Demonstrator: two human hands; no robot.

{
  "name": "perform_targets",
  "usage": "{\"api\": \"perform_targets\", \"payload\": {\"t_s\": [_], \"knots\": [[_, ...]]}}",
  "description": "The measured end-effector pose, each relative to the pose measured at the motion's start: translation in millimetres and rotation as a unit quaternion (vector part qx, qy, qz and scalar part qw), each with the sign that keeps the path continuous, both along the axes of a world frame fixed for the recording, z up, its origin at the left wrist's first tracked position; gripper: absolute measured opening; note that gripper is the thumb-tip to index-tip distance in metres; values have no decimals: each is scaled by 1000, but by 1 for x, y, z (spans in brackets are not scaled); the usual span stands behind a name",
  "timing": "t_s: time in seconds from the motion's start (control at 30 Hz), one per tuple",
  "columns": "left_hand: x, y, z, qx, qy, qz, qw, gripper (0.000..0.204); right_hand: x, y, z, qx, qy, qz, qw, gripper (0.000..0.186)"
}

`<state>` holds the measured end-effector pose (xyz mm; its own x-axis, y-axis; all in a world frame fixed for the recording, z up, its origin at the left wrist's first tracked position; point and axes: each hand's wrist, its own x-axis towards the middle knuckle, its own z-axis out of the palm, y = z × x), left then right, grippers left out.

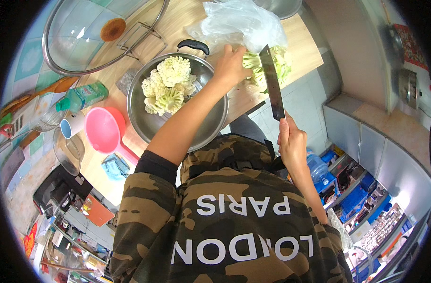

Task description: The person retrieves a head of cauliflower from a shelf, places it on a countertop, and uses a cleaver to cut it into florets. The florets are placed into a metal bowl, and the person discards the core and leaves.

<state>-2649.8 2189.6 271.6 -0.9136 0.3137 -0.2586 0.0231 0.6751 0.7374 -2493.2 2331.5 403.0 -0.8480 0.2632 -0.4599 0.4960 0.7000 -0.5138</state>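
My right hand grips the handle of a kitchen knife. Its long dark blade points away from me, over a cut cauliflower with pale green stems on the table. At the cauliflower's left edge is my left hand, thumb and fingers curved about that edge; the fingertips are partly hidden. Left of that arm, a wide steel pan with a black handle holds several white cauliflower florets. My left forearm passes over the pan's right side. Small cauliflower crumbs lie near the table edge.
A crumpled clear plastic bag lies beyond the cauliflower. To the left stand a glass lid on a wire rack, a green bottle, a pink ladle-like scoop and a white cup. A blue cloth lies nearer. The wooden table ends at the right.
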Motion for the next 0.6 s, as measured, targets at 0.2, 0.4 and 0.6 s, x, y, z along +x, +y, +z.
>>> {"api": "perform_targets", "payload": {"t_s": [0.2,0.4,0.6], "knots": [[3,1,-1,6,3,20,1000,58,-9,-4,-2,35,-8,16,999,35],[-1,1,-8,22,2,49,999,57,-33,-1,-30,50,57,71,995,35],[4,-1,10,-31,-10,20,999,56,-50,-1,-55,19,60,66,996,37]]}}
